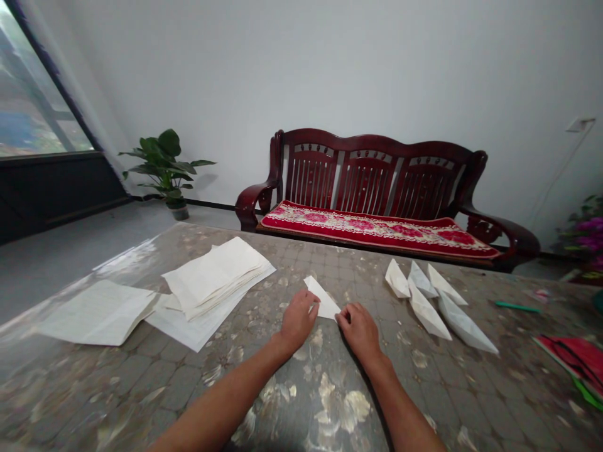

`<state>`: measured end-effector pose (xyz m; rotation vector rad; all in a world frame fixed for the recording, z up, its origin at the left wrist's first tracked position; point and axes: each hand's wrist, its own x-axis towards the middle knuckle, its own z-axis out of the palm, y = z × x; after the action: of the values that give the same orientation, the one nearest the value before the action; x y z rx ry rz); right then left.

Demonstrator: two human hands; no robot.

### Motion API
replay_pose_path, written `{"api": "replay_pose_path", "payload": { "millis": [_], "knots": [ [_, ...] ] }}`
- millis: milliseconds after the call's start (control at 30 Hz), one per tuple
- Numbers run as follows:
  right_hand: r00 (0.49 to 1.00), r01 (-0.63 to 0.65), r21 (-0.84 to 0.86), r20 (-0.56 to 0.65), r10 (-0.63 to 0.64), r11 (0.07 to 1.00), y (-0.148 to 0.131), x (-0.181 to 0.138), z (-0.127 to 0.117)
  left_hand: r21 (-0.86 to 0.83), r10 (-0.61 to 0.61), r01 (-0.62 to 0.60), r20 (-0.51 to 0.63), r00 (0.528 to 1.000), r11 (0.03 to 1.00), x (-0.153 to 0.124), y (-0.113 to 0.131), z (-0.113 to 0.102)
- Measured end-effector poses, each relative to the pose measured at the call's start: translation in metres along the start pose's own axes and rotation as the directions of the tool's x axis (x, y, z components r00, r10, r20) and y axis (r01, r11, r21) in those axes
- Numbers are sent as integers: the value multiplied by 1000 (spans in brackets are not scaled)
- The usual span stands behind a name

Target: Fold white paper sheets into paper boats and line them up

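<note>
A small white sheet of paper (325, 301), folded into a triangle, lies on the patterned table between my hands. My left hand (300, 319) is curled at its left side, thumb and fingers closed on the edge. At the right corner, my right hand (358, 326) pinches the paper between thumb and bent fingers. Off to the right stand several folded paper boats (428, 312), grouped close together. A stack of loose white sheets (217, 276) lies to the left, with another pile of paper (101, 314) beside it, its edges curling up.
The table (264, 402) has a glossy floral cover. Toward its right edge lie a green pen-like stick (517, 307) and a red booklet (572, 358). Behind the table stands a wooden bench (362, 182) with a red cushion; a potted plant (167, 166) is at the back left.
</note>
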<state>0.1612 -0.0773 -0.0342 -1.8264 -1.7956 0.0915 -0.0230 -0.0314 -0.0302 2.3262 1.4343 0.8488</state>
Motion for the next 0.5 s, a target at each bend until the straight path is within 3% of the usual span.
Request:
{"api": "replay_pose_path", "payload": {
  "millis": [100, 200, 267, 367, 500],
  "knots": [
    [1000, -10, 17, 21, 10, 1000, -1, 0, -1, -98, -209, 201, -79, 975, 975, 13, -7, 2],
    [1000, -3, 10, 2, 3, 1000, 0, -1, 0, -297, -395, 380, 13, 919, 876, 30, -9, 3],
    [1000, 10, -10, -25, -10, 1000, 1, -2, 2, -465, -526, 504, 93, 845, 728, 41, -10, 5],
    [998, 32, -36, -47, -33, 999, 2, -3, 4, -572, -612, 577, 159, 775, 583, 51, -10, 8],
    [999, 13, -52, -29, -14, 999, 0, -4, 2, -709, -645, 588, 246, 724, 389, 54, -7, 8]
  ]
}}
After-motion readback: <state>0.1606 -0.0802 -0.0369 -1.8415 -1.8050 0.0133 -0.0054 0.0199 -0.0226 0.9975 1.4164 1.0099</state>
